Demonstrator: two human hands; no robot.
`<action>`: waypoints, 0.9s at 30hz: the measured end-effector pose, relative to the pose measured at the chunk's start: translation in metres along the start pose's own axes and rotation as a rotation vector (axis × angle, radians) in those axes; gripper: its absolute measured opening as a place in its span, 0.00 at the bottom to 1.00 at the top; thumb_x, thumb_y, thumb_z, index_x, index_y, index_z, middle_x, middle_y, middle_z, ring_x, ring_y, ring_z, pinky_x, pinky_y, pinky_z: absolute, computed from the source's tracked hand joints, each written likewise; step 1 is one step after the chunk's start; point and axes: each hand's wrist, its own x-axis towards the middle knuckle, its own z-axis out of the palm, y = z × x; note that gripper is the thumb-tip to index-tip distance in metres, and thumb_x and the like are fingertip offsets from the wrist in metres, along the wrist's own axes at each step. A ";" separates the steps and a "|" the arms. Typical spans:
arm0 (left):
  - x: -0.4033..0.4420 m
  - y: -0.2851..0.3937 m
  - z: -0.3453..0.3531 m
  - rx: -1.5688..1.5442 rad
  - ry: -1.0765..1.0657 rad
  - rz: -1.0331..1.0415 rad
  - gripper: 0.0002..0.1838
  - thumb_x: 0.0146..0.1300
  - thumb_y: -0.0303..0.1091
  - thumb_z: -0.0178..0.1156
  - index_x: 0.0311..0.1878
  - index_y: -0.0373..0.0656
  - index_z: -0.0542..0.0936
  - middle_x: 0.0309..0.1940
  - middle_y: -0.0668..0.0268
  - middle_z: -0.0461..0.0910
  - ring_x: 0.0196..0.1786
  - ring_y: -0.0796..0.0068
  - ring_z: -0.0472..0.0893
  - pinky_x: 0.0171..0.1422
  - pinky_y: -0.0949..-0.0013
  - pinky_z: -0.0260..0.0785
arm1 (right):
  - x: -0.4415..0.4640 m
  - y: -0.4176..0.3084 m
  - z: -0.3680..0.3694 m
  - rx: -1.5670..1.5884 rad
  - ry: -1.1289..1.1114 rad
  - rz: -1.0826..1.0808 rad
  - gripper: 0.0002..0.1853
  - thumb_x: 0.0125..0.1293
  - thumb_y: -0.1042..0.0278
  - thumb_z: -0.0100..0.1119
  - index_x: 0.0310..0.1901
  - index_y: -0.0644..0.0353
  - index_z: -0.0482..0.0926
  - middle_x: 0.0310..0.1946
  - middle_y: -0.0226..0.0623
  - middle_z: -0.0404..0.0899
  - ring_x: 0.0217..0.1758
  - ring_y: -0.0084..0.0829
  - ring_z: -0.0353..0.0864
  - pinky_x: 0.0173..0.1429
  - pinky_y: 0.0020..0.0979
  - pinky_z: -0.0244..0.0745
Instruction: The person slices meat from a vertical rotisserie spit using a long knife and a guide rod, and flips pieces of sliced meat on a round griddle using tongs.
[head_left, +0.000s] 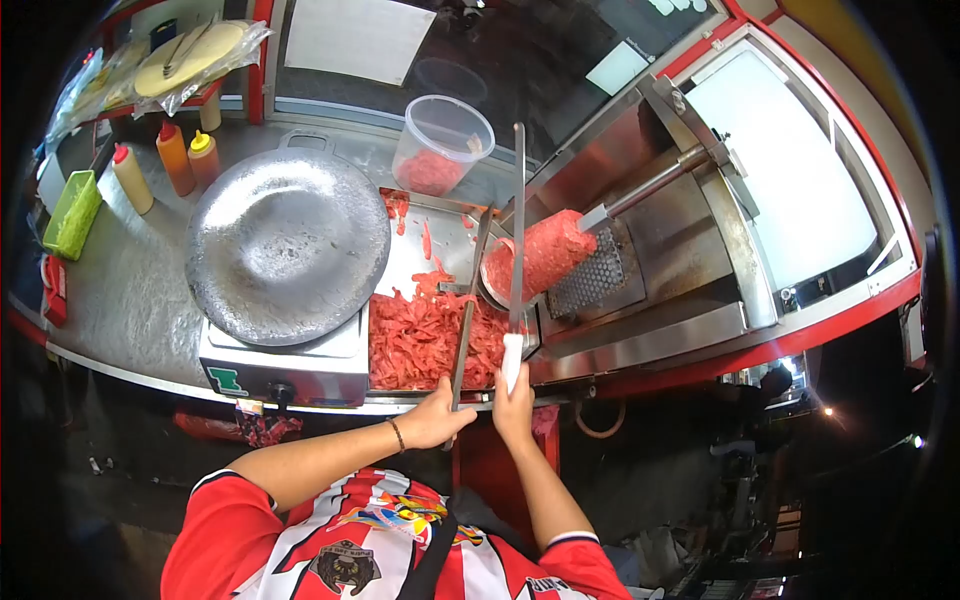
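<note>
In my right hand (513,405) is the white handle of a long knife (518,240), its narrow blade pointing away from me in front of the meat cone. My left hand (432,415) is closed around the near end of a long, thin metal bar (463,345), which slants up beside the knife. Under the bar, a metal tray (408,262) holds a heap of red sliced meat (425,345). Just right of the knife, a cone of raw red meat (555,250) sits on a metal spit (650,187), with a round plate at its near end.
A large domed metal pan (290,245) sits on a burner (285,372) at left. Behind the tray stands a clear tub (440,150) with red meat. Sauce bottles (175,160), a green container (72,215) and bagged tortillas (190,62) are farther left. The metal grill frame (650,335) borders the right.
</note>
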 end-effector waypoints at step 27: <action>-0.006 0.011 -0.014 -0.250 -0.089 -0.054 0.23 0.69 0.41 0.60 0.51 0.37 0.59 0.27 0.63 0.72 0.21 0.72 0.77 0.23 0.64 0.72 | -0.110 -0.001 -0.173 -0.054 -0.229 0.231 0.11 0.71 0.66 0.61 0.47 0.65 0.75 0.27 0.43 0.80 0.29 0.32 0.81 0.36 0.36 0.75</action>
